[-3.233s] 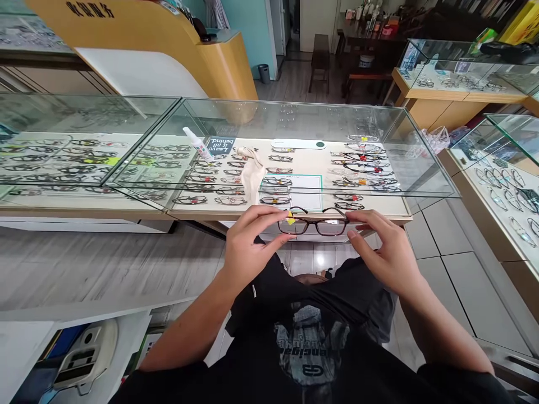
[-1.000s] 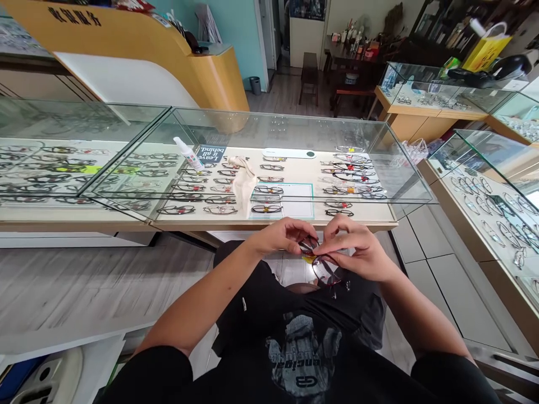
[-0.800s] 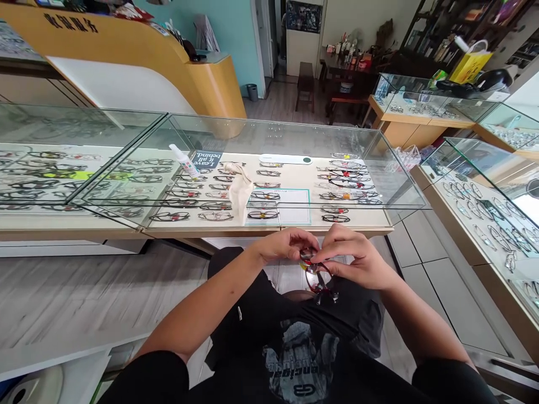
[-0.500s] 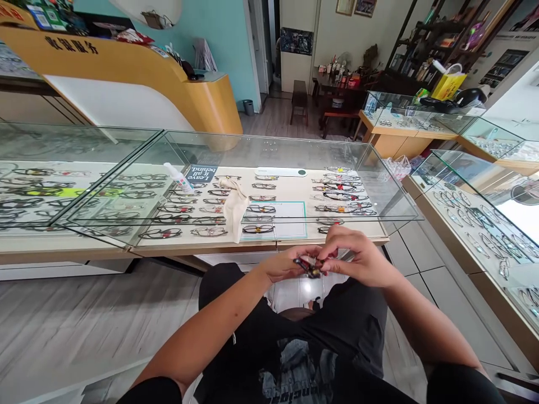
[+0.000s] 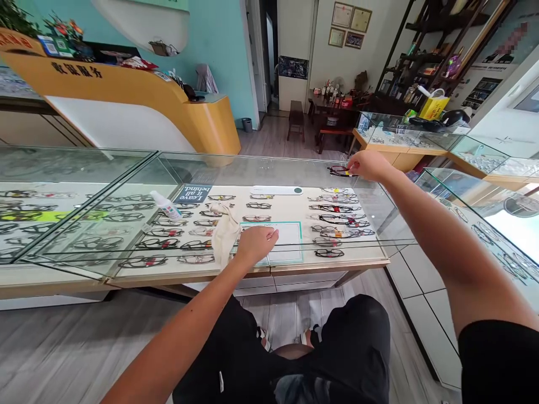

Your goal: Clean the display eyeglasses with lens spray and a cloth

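My right hand (image 5: 368, 165) is stretched out to the far right edge of the glass display case (image 5: 295, 268). Its fingers are closed on a pair of dark-framed eyeglasses (image 5: 339, 170), held over the rows of frames. Nearer to me, my left hand (image 5: 256, 244) is curled over the front of the case, above a white card with a teal border (image 5: 290, 235). What its fingers hold, if anything, is hidden. Just left of it lies a cream cloth (image 5: 224, 235). A white bottle (image 5: 166, 205) is tilted over the eyeglass frames on the left.
Rows of eyeglass frames (image 5: 334, 217) fill the case, with a dark lettered sign (image 5: 193, 193) at the back left. Glass panes edge the case. Another display counter (image 5: 433, 303) stands at the right. Beyond are a wooden reception counter (image 5: 214, 123) and a bench (image 5: 296, 120).
Both hands were together over my lap with the eyeglasses. They have separated: the right carried the eyeglasses forward to the far right, and the left moved forward and left over the case.
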{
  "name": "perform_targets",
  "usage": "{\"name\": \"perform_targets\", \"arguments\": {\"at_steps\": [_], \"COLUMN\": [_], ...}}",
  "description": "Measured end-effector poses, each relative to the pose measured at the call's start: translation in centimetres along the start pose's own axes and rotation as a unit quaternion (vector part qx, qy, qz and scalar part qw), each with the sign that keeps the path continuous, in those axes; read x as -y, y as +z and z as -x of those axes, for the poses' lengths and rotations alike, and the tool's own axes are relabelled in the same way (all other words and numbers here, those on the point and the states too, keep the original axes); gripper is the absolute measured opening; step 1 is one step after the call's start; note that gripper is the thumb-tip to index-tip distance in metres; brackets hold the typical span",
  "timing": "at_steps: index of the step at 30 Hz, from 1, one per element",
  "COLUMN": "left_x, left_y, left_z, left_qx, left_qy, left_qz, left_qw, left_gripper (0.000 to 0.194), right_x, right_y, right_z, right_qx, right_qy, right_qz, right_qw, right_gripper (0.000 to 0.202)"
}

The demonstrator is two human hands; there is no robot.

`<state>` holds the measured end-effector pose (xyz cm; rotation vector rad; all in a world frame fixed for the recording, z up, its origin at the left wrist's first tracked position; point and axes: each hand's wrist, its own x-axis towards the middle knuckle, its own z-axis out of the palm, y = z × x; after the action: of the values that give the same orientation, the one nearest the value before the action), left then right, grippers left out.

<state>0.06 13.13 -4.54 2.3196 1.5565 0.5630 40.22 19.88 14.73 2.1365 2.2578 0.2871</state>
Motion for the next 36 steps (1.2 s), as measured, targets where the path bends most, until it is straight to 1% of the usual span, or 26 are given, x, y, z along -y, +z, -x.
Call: {"name": "perform_targets", "arguments": {"at_steps": [3,7,9,12,19,26,31,33,36], "left_x": [-0.1,-0.2,-0.2,-0.2,-0.1,-0.2,-0.4,-0.4,-0.4], "left_y": [0.6,0.4,0.3,0.3,0.4,0.4,0.4,0.4,0.5], "left_z": [0.1,0.5,0.5,0.5,0.6,0.7,0.7,0.7,0.6], "left_qx": [0.008,0.004,0.009,0.017,0.013,0.004,0.000,-0.002,-0.005], "left_qy": [-0.004,-0.015,-0.018,-0.026,-0.036,-0.029,-0.035,-0.036,-0.036], "left_qz": [-0.048,-0.057,-0.057,-0.060,-0.077,-0.078,-0.076,-0.079,-0.084], "left_qw": [0.999,0.998,0.998,0.998,0.996,0.997,0.997,0.996,0.996], "left_gripper": [0.046,0.047,0.046,0.045,0.046,0.045,0.045,0.045,0.044], "right_x": [-0.1,0.1,0.1,-0.1,-0.4,0.3,0.5,0.3,0.0], "right_y": [3.4,7.8,9.3,10.7,12.3,13.1,12.9,12.6,11.9], "right_z": [-3.1,-6.0,-7.1,-8.3,-9.6,-9.8,-9.5,-9.0,-7.8], "right_qx": [0.042,0.073,0.084,0.094,0.110,0.127,0.125,0.121,0.116], "right_qy": [0.028,0.034,0.032,0.032,0.036,0.045,0.047,0.041,0.029], "right_qz": [0.015,0.012,0.008,0.005,-0.005,-0.012,-0.016,-0.020,-0.024], "right_qw": [0.999,0.997,0.996,0.995,0.993,0.991,0.991,0.992,0.993], "right_gripper": [0.028,0.028,0.027,0.028,0.028,0.028,0.034,0.038,0.035]}}
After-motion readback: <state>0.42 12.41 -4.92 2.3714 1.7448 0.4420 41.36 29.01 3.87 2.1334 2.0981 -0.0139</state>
